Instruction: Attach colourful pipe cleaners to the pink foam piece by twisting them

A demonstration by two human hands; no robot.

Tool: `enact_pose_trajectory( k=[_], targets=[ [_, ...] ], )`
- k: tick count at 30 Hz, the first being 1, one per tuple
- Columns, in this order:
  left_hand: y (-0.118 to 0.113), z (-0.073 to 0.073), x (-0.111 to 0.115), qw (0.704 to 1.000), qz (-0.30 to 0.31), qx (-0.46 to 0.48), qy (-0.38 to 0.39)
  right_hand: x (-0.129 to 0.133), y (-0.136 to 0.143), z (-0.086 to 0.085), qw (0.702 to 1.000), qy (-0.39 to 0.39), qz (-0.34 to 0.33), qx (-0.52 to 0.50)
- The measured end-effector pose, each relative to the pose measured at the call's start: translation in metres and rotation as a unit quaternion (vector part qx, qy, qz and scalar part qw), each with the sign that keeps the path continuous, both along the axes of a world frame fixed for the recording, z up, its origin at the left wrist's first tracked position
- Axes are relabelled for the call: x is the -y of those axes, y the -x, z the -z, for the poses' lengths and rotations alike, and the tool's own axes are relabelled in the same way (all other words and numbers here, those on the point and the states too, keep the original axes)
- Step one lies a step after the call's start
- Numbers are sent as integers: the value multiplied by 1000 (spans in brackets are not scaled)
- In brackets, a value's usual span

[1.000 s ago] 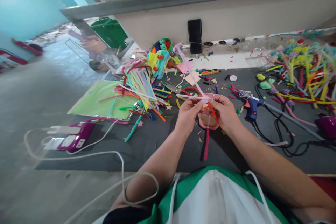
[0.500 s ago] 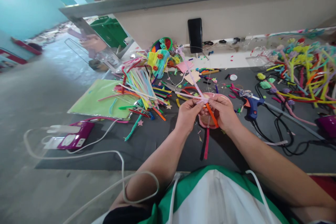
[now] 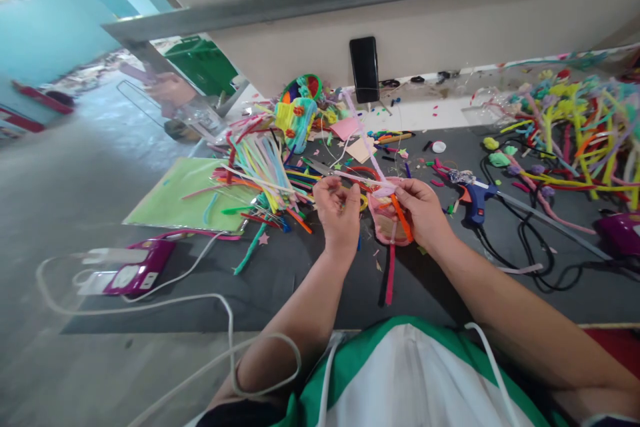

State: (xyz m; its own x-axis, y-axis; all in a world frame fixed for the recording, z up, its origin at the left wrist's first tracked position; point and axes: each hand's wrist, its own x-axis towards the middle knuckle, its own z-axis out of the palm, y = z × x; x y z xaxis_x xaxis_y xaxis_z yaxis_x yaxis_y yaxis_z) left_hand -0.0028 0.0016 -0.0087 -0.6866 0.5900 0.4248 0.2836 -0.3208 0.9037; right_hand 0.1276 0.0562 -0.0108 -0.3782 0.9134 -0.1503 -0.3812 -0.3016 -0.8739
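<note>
My right hand [image 3: 421, 205] pinches a lilac pipe cleaner [image 3: 364, 133] at a bend, where its strands meet. One strand rises toward the back, and a paler one stretches left above my other hand. An orange strip [image 3: 401, 217] hangs down at the same fingers. My left hand [image 3: 338, 217] is apart from the piece, its fingers loosely curled and thumb separate, with nothing seen in it. Beneath the right fingers lies a pink-edged flat piece [image 3: 389, 230] with a brown middle. A dark pink strip [image 3: 391, 273] and a black one extend below it.
A bundle of pipe cleaners [image 3: 263, 170] lies left, by a green sheet [image 3: 170, 197]. Scissors [image 3: 320, 167] are behind my left hand. A blue glue gun [image 3: 477, 203] with black cables lies right. A phone [image 3: 365, 70] leans at the back. More pipe cleaners [image 3: 575, 127] heap far right.
My left hand has come off the lilac pipe cleaner and moved left, its fingers loosening. My right hand keeps its pinch in nearly the same place. The view has shifted slightly.
</note>
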Motion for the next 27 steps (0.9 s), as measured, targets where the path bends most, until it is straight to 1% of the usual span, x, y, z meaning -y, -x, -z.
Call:
enact_pose_trajectory(
  k=[1,2,4,5,7,11,17,22,27],
  targets=[
    [3,-1,1,996,-30,-90,3,0,0,1,1000,-5,3,7],
    [5,-2,2,984,-43,-174,13,1,1,2,1000,-13,3,11],
    [7,-4,3,950,-44,-305,44,1,2,5,999,-34,-4,11],
    [8,-4,3,935,-39,-347,56,1,2,6,999,-44,-8,10],
    [7,-4,2,914,-38,-396,72,2,2,9,998,-61,-12,15],
    [6,-3,1,890,-55,-443,86,2,3,8,995,-88,-14,36],
    [5,-4,6,870,-57,-483,81,3,5,4,992,-115,-12,50],
    [4,-5,7,861,-46,-498,88,2,6,3,992,-93,4,80],
    [4,-2,4,861,-61,-498,88,2,5,4,992,-92,11,89]
  ],
)
